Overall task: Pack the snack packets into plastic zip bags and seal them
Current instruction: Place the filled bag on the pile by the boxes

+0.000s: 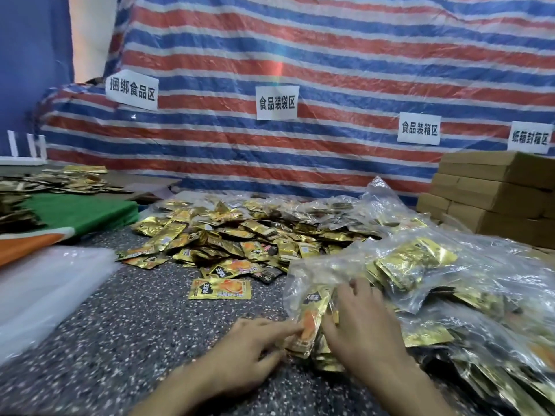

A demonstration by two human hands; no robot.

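Head, left hand [252, 346], right hand [360, 328], one gripped bag [303, 283]

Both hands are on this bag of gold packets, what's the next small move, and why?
Probably push the gold packets deeper into the zip bag before sealing. The left hand pinches the bag's near end, the right hand rests flat on top, and the packets sit bunched at that end, likely in the seal's way.
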